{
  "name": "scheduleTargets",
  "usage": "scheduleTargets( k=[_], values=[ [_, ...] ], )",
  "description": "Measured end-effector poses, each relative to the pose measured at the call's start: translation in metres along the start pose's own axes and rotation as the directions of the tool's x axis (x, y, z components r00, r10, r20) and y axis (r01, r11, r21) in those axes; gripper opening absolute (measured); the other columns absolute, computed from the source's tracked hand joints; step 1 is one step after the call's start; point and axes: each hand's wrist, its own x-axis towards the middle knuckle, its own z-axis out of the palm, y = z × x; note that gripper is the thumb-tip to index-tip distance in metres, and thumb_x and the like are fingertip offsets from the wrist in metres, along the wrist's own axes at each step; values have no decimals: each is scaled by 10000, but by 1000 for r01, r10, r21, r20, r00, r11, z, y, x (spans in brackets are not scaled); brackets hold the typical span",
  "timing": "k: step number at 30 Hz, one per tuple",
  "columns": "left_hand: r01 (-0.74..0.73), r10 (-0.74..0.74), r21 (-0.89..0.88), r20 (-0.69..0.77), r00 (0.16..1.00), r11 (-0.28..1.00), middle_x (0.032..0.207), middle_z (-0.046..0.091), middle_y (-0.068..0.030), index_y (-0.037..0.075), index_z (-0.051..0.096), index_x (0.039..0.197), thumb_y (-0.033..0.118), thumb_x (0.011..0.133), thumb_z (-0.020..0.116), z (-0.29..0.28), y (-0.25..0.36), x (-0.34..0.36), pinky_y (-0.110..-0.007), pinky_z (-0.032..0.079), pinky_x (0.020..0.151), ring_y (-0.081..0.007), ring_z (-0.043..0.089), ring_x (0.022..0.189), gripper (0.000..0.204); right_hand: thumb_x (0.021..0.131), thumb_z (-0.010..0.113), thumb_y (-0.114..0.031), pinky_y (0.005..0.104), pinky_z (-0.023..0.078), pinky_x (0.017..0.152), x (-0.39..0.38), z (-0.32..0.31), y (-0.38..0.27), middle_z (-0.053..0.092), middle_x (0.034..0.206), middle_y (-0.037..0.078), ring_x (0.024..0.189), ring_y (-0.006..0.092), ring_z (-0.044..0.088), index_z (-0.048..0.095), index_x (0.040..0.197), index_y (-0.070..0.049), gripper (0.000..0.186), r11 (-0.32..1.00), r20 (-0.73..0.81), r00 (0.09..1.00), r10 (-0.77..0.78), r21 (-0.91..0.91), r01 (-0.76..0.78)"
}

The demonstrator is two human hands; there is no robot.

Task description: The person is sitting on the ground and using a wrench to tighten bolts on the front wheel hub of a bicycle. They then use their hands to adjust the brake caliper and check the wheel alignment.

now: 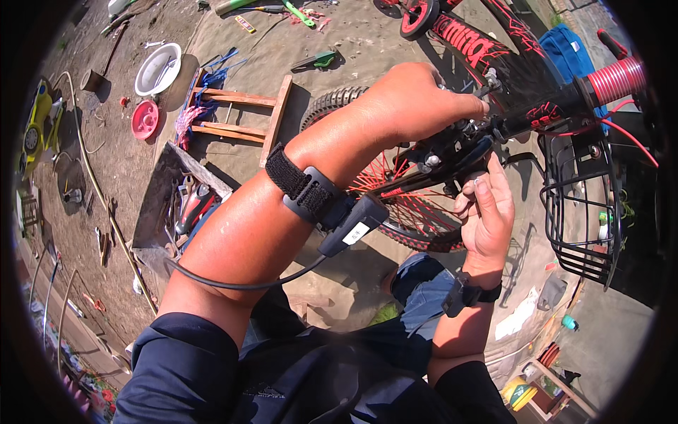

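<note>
A black bicycle with red markings (462,39) lies across the upper right. Its wheel with red spokes (424,219) is partly behind my arms. My left hand (417,102) reaches over the wheel, fingers curled beside the metal bolts and brake parts (487,88) at the frame. What it grips, if anything, is hidden beneath it. Lower down, my right hand (487,212) is raised palm up under the black fork tube (417,180), thumb and fingers bent together. Its fingertips meet the dark parts there; anything between them is too small to make out.
A black wire basket (583,212) and red ribbed handlebar grip (616,80) are at the right. On the left stand a toolbox (152,226), small wooden stool (236,116), white basin (158,69) and pink dish (145,119). A green-handled tool (321,60) lies beyond the wheel.
</note>
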Motion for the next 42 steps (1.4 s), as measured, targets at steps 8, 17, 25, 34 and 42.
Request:
scheduleTargets(
  k=[8,17,25,34,42],
  values=[
    [24,-22,-43,52,998,999,905,699,-94,-79,703,1110,610,939,592,4,-8,2,-317,498,777,-145,612,837,718,960,668,-187,236,489,590,-2,10,4,576,862,31,653,118,562,298,1550,10,723,1000,-14,1000,-14,-12,14],
    [-149,189,-206,190,963,967,1297,622,-174,-56,496,1422,610,936,612,-13,-8,-32,-360,449,1032,-227,583,1185,832,945,682,-246,230,493,593,-2,6,5,612,931,42,689,113,589,332,1534,14,733,998,60,997,-39,-40,41],
    [-140,185,-249,170,968,958,1275,637,-150,-58,504,1409,479,954,666,-1,-16,-33,-328,500,958,-187,599,1150,722,971,627,-162,210,464,584,-4,9,6,639,905,78,685,117,613,208,1551,79,756,995,43,997,-68,-69,71],
    [-320,317,-5,132,939,948,1279,647,-160,-73,538,1341,-41,917,607,12,-28,-24,-327,496,1023,-195,618,1179,431,994,610,-182,210,474,615,-4,9,6,644,883,77,700,99,601,100,1563,82,809,995,69,996,-64,-72,69],
    [-363,356,160,75,932,918,1264,647,-192,-74,528,1292,-76,829,594,17,-22,-28,-350,501,1028,-257,609,1245,467,943,673,-203,200,436,533,-5,16,6,595,865,49,667,119,600,122,1573,61,877,997,35,998,-57,-51,59]
  ],
)
